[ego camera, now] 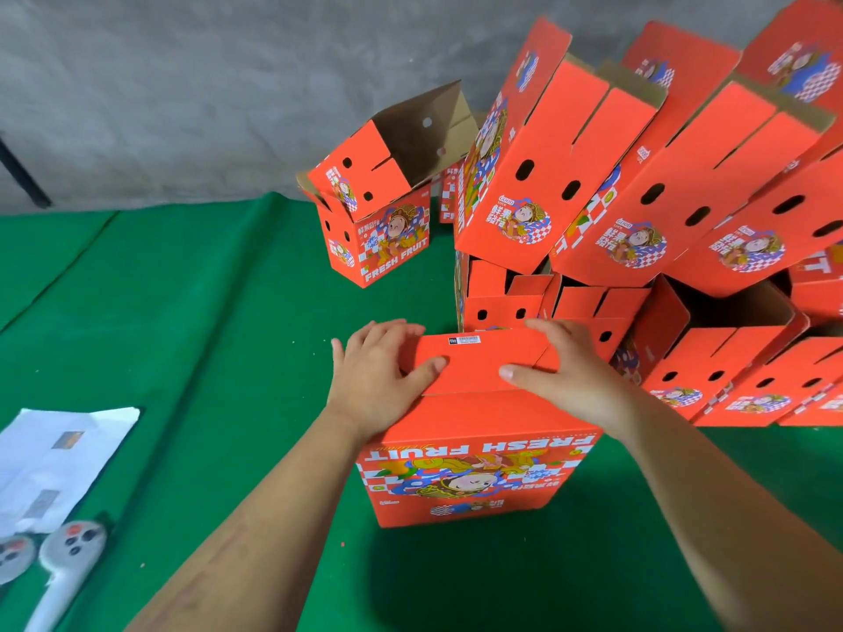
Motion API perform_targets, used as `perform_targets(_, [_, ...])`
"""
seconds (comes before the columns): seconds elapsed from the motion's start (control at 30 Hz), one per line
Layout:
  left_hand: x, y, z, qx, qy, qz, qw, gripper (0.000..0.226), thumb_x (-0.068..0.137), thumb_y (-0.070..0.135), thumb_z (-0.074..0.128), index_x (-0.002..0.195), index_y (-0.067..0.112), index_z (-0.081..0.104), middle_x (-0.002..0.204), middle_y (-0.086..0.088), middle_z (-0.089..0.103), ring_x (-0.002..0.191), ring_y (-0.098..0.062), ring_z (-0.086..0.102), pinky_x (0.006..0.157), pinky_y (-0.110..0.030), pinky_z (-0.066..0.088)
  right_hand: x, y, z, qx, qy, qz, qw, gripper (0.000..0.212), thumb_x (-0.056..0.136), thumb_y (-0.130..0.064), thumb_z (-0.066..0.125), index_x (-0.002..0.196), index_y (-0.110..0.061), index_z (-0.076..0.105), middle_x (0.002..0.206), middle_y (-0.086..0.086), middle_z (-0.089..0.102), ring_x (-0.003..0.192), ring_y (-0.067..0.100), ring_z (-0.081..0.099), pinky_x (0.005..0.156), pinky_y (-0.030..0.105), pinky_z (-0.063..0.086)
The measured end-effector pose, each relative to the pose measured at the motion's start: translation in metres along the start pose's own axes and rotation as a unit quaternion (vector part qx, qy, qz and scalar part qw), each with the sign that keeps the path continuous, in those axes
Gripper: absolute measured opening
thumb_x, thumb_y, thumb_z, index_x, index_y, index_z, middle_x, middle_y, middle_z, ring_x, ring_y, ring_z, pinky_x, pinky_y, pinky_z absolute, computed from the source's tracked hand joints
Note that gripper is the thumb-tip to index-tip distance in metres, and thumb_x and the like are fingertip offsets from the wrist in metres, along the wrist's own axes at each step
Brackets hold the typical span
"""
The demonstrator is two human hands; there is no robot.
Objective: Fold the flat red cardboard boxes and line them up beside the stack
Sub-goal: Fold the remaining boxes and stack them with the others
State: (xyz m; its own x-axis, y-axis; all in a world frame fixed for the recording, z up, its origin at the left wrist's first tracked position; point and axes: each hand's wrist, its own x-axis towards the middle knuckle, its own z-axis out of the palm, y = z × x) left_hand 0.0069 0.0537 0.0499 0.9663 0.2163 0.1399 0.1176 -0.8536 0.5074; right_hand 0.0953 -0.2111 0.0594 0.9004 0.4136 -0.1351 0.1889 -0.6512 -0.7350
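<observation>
A red cardboard box (474, 453) stands upside down on the green tabletop (205, 312), its print inverted toward the camera, and both hands press on its folded bottom flaps. The left hand (378, 371) has its fingers (387, 333) spread flat over the left flap, thumb on top; the right hand (565, 371) lies likewise, fingers straight. Folded boxes (638, 198) pile up just behind and to the right, and one open box (378, 212) stands apart.
</observation>
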Motion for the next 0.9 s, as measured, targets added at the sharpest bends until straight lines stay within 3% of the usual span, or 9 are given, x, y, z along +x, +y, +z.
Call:
perform_targets(0.1, [0.008,0.002,-0.008,-0.032,-0.107,-0.050,0.992,0.077,0.082,0.079,0.065,0.148,0.045,0.045,0.137,0.007,0.049,0.146,-0.029,0.022,0.121,-0.047,0.026,0.007,0.002,0.002,-0.049,0.004,-0.001,0.999,0.088,0.074,-0.065,0.078,0.147,-0.041,0.034,0.136,-0.013,0.023,0.116,0.008,0.041,0.098,0.027,0.032])
perform_targets(0.2, [0.017,0.011,-0.010,0.020,-0.159,-0.082,0.984,0.085,0.078,0.080,0.069,0.150,0.045,0.041,0.123,0.003,0.044,0.139,-0.032,0.023,0.111,-0.054,0.037,0.007,0.000,0.006,-0.101,0.026,0.007,0.995,0.089,0.074,-0.063,0.080,0.144,-0.040,0.031,0.132,-0.008,0.025,0.108,0.019,0.052,0.090,0.032,0.041])
perform_targets(0.4, [0.011,0.021,0.003,0.122,-0.101,-0.108,0.982,0.087,0.074,0.079,0.073,0.145,0.041,0.039,0.135,0.001,0.047,0.137,-0.029,0.030,0.085,-0.052,0.049,0.000,-0.012,0.019,-0.241,0.078,0.030,0.967,0.086,0.078,-0.068,0.074,0.142,-0.040,0.024,0.139,0.004,0.028,0.112,0.039,0.057,0.088,0.049,0.053])
perform_targets(0.6, [0.015,0.018,0.002,0.128,-0.099,-0.099,0.982,0.086,0.076,0.081,0.070,0.144,0.038,0.040,0.133,0.000,0.048,0.135,-0.030,0.032,0.088,-0.054,0.051,0.006,-0.018,0.022,-0.307,0.073,0.058,0.947,0.087,0.081,-0.077,0.063,0.146,-0.039,0.018,0.145,0.007,0.025,0.115,0.041,0.054,0.077,0.044,0.044])
perform_targets(0.67, [0.017,0.011,-0.001,0.089,-0.099,-0.086,0.987,0.083,0.078,0.081,0.067,0.146,0.040,0.043,0.129,0.002,0.049,0.136,-0.029,0.030,0.098,-0.053,0.047,0.007,-0.013,0.018,-0.262,0.060,0.040,0.962,0.088,0.080,-0.077,0.064,0.147,-0.040,0.021,0.148,0.007,0.024,0.118,0.041,0.054,0.085,0.045,0.047])
perform_targets(0.73, [0.018,0.003,-0.002,0.018,-0.092,-0.075,0.993,0.074,0.083,0.077,0.064,0.146,0.041,0.049,0.119,0.004,0.050,0.133,-0.028,0.031,0.107,-0.043,0.037,0.005,-0.008,0.014,-0.195,0.050,0.017,0.979,0.086,0.077,-0.082,0.061,0.144,-0.043,0.025,0.151,0.003,0.024,0.118,0.038,0.057,0.092,0.045,0.051])
perform_targets(0.8, [0.017,-0.001,-0.004,-0.079,-0.081,-0.074,0.991,0.067,0.082,0.072,0.066,0.141,0.041,0.058,0.116,0.006,0.054,0.129,-0.024,0.037,0.105,-0.032,0.031,0.003,-0.006,0.011,-0.158,0.051,0.013,0.986,0.083,0.073,-0.091,0.052,0.140,-0.047,0.027,0.147,-0.002,0.026,0.114,0.032,0.059,0.091,0.042,0.049])
perform_targets(0.9, [0.011,-0.004,-0.003,-0.331,-0.010,-0.165,0.929,0.067,0.070,0.056,0.077,0.133,0.038,0.062,0.126,-0.008,0.066,0.109,-0.027,0.068,0.100,-0.042,0.055,0.002,-0.006,0.011,-0.139,0.054,0.022,0.989,0.074,0.075,-0.088,0.054,0.132,-0.047,0.031,0.141,-0.003,0.029,0.102,0.028,0.060,0.085,0.038,0.045])
